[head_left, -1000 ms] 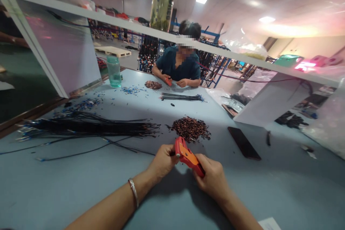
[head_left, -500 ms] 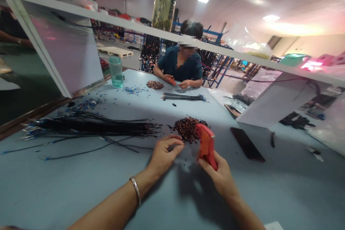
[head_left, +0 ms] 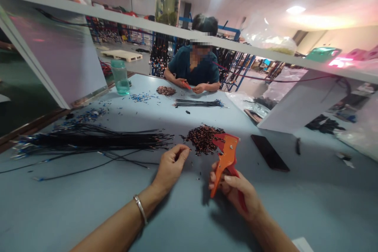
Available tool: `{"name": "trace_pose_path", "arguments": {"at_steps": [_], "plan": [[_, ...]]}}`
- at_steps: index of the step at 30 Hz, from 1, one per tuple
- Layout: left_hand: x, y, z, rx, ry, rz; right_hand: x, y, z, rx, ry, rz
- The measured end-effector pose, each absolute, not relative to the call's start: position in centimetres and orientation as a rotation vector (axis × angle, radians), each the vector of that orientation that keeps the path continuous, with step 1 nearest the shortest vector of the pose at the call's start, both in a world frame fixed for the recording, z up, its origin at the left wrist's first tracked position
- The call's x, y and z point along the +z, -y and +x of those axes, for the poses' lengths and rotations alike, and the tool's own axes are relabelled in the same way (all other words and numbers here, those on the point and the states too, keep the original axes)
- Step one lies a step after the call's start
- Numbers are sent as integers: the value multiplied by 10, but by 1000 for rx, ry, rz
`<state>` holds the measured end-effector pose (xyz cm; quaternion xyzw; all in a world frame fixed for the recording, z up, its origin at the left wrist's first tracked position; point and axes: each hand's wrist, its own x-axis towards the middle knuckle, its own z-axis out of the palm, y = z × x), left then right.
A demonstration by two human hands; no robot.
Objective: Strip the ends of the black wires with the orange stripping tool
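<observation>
My right hand [head_left: 239, 193] grips an orange and red wire stripper [head_left: 228, 153], its jaws pointing up beside a heap of small black and copper offcuts [head_left: 205, 138]. To the left of that heap, my left hand [head_left: 171, 165] is closed in a pinch. A tiny reddish tip pokes out at its fingertips, and a thin black wire [head_left: 130, 159] runs along the table to this hand; most of what is pinched is hidden. A thick bundle of black wires [head_left: 103, 140] with blue ends lies left of my left hand, and a few loose wires stray below it.
Across the table a person [head_left: 195, 63] holds a similar orange tool near a smaller wire bundle [head_left: 199, 103] and an offcut heap [head_left: 165, 91]. A phone [head_left: 270, 152] lies at right. A green bottle [head_left: 120, 78] stands at left. A white shelf [head_left: 132, 19] spans overhead.
The wire stripper has turned in my right hand so its orange side shows, and its handles look spread wider. My left hand's fingers have drawn closer together. The view has shifted slightly.
</observation>
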<state>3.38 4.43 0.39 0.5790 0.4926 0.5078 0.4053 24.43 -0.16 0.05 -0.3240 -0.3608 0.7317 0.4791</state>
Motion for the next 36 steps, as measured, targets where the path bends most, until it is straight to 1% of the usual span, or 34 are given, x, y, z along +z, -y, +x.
{"name": "trace_pose_path", "arguments": {"at_steps": [7, 15, 23, 36], "plan": [[-2, -42, 36, 1204, -1270, 1549, 0, 5, 247, 1833, 919, -832], [-2, -39, 38, 1170, -1255, 1587, 1, 13, 252, 1998, 1036, -769], [3, -37, 38, 1202, -1269, 1602, 3, 14, 252, 2010, 1050, -804], [9, -32, 38, 1270, -1164, 1702, 5, 13, 251, 1999, 1197, -826]]}}
